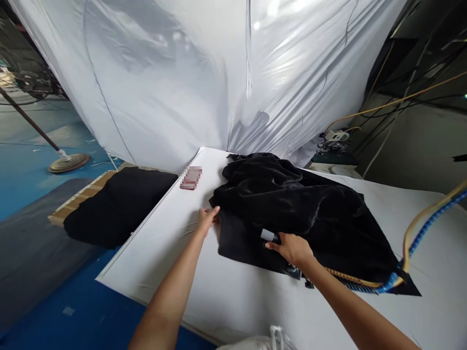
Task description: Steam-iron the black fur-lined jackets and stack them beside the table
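Black cloth [262,194], rumpled across the white desk [233,291], looks soft, light and limp, best taken by its edge; left grip [207,220] at the left edge, pinch unclear; right grip [296,249] wrapped round a grey-tipped tool [269,236]!

A head-worn camera looks forward and down from near above the white table [215,287]
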A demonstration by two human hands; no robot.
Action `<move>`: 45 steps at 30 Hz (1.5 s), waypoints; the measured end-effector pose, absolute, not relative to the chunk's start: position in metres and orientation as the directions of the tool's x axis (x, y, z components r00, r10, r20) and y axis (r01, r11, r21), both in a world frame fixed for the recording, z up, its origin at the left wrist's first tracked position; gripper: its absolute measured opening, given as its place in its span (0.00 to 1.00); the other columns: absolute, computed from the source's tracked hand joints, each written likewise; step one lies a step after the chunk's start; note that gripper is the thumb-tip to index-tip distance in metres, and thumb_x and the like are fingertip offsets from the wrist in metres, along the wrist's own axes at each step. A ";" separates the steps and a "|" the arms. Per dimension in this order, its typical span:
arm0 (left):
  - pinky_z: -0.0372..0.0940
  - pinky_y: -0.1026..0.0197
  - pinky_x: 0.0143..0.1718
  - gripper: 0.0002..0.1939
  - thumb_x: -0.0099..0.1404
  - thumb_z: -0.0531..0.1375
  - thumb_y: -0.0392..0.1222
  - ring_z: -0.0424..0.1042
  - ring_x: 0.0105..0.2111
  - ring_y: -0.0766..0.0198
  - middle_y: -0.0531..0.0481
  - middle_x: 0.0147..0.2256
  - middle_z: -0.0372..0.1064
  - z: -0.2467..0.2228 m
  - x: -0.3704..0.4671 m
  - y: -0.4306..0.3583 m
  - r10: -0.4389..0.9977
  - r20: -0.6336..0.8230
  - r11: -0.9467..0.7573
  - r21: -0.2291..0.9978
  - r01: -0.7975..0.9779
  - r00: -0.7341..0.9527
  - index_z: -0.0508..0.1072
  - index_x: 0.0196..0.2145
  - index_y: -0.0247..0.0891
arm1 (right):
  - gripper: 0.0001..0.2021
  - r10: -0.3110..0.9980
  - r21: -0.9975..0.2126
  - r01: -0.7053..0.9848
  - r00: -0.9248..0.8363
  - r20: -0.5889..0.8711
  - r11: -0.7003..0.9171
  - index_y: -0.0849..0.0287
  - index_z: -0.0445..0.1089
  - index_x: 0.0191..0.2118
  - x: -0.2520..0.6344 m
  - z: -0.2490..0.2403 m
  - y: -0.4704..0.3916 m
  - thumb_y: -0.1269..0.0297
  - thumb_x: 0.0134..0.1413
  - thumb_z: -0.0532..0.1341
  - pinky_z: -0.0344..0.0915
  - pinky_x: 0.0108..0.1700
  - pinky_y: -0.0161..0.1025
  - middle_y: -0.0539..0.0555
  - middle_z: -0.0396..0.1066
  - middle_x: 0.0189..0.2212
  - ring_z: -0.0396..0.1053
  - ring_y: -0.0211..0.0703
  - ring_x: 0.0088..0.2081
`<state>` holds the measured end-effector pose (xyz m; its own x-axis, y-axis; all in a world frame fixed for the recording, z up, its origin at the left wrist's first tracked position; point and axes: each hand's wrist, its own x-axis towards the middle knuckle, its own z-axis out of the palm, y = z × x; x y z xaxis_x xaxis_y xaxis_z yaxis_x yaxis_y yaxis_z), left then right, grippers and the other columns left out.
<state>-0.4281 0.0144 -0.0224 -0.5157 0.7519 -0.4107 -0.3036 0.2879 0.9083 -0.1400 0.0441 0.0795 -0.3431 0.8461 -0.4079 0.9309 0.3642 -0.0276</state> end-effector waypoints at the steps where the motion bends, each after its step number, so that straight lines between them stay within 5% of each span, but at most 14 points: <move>1: 0.64 0.60 0.31 0.28 0.50 0.64 0.45 0.68 0.26 0.65 0.52 0.30 0.66 -0.023 -0.422 0.004 0.754 -0.369 0.337 0.928 -0.162 -0.544 0.56 0.45 0.39 | 0.31 0.840 -0.030 0.924 -0.359 -0.407 0.381 0.56 0.68 0.36 -0.141 0.079 0.045 0.33 0.45 0.45 0.60 0.31 0.41 0.57 0.72 0.32 0.70 0.54 0.35; 6: 0.61 0.61 0.37 0.20 0.55 0.57 0.31 0.68 0.35 0.64 0.51 0.37 0.64 -0.023 -0.381 -0.036 0.878 -0.035 0.338 0.752 0.567 -0.477 0.56 0.43 0.43 | 0.30 0.765 -0.051 0.845 -0.505 -0.398 0.532 0.54 0.64 0.46 -0.144 0.082 0.047 0.37 0.47 0.47 0.59 0.33 0.41 0.56 0.73 0.31 0.70 0.54 0.36; 11: 0.61 0.56 0.36 0.15 0.56 0.49 0.26 0.67 0.36 0.59 0.43 0.38 0.62 -0.004 -0.367 -0.044 0.851 -0.059 0.497 0.416 0.762 -0.522 0.64 0.40 0.39 | 0.30 0.726 -0.060 0.818 -0.540 -0.427 0.573 0.55 0.64 0.47 -0.152 0.086 0.042 0.38 0.48 0.47 0.59 0.35 0.42 0.56 0.73 0.31 0.70 0.54 0.37; 14: 0.59 0.55 0.44 0.16 0.59 0.47 0.27 0.63 0.43 0.59 0.44 0.40 0.62 0.010 -0.369 -0.030 0.961 0.143 0.162 0.398 0.903 -0.235 0.67 0.40 0.41 | 0.29 0.752 -0.061 0.838 -0.515 -0.411 0.542 0.55 0.64 0.46 -0.160 0.086 0.037 0.39 0.49 0.47 0.59 0.37 0.42 0.57 0.73 0.33 0.69 0.53 0.38; 17: 0.54 0.53 0.51 0.18 0.61 0.48 0.32 0.61 0.47 0.60 0.48 0.41 0.64 0.013 -0.372 -0.008 0.970 0.147 -0.237 0.418 0.877 0.192 0.68 0.43 0.48 | 0.28 0.756 -0.068 0.841 -0.515 -0.404 0.537 0.55 0.65 0.45 -0.167 0.085 0.033 0.39 0.48 0.48 0.59 0.38 0.42 0.56 0.73 0.33 0.69 0.52 0.39; 21: 0.40 0.29 0.51 0.22 0.61 0.51 0.47 0.53 0.55 0.48 0.45 0.56 0.52 0.001 -0.382 0.012 0.989 -0.129 -0.018 0.375 0.927 0.071 0.59 0.54 0.53 | 0.26 0.781 -0.052 0.867 -0.471 -0.410 0.495 0.54 0.65 0.43 -0.170 0.085 0.027 0.40 0.49 0.48 0.59 0.36 0.41 0.55 0.72 0.32 0.70 0.51 0.37; 24: 0.31 0.24 0.48 0.25 0.63 0.47 0.53 0.46 0.58 0.46 0.47 0.61 0.40 -0.010 -0.389 0.012 0.981 -0.193 0.046 0.345 0.937 0.024 0.50 0.57 0.56 | 0.26 0.809 -0.049 0.892 -0.429 -0.401 0.449 0.54 0.65 0.43 -0.172 0.085 0.021 0.40 0.50 0.47 0.60 0.34 0.40 0.55 0.72 0.31 0.70 0.50 0.36; 32: 0.31 0.33 0.55 0.26 0.63 0.46 0.35 0.46 0.59 0.57 0.50 0.61 0.45 -0.024 -0.405 -0.004 1.000 0.005 -0.006 0.435 0.900 0.005 0.48 0.58 0.50 | 0.28 0.848 -0.054 0.939 -0.329 -0.415 0.338 0.53 0.64 0.44 -0.203 0.079 0.018 0.38 0.48 0.47 0.61 0.36 0.43 0.57 0.72 0.35 0.69 0.54 0.39; 37: 0.39 0.44 0.58 0.25 0.57 0.51 0.28 0.54 0.55 0.60 0.48 0.53 0.58 -0.024 -0.415 0.007 0.996 0.070 0.004 0.535 0.845 -0.049 0.60 0.52 0.45 | 0.28 0.867 -0.076 0.950 -0.309 -0.391 0.304 0.54 0.64 0.44 -0.226 0.073 0.028 0.38 0.48 0.46 0.61 0.36 0.44 0.58 0.71 0.35 0.69 0.54 0.40; 41: 0.54 0.58 0.51 0.18 0.53 0.52 0.24 0.61 0.47 0.64 0.49 0.42 0.61 -0.024 -0.420 0.012 0.888 0.201 0.193 0.654 0.731 -0.414 0.68 0.38 0.42 | 0.29 0.875 -0.086 0.954 -0.297 -0.383 0.287 0.55 0.63 0.45 -0.240 0.072 0.033 0.38 0.48 0.46 0.61 0.37 0.44 0.59 0.71 0.35 0.68 0.53 0.40; 45: 0.59 0.60 0.42 0.12 0.52 0.57 0.29 0.64 0.37 0.64 0.51 0.34 0.62 -0.029 -0.427 0.011 0.777 0.106 0.351 0.746 0.566 -0.621 0.65 0.35 0.39 | 0.29 0.864 -0.102 0.943 -0.332 -0.379 0.318 0.55 0.63 0.46 -0.246 0.073 0.031 0.37 0.48 0.46 0.61 0.38 0.44 0.58 0.71 0.35 0.68 0.52 0.40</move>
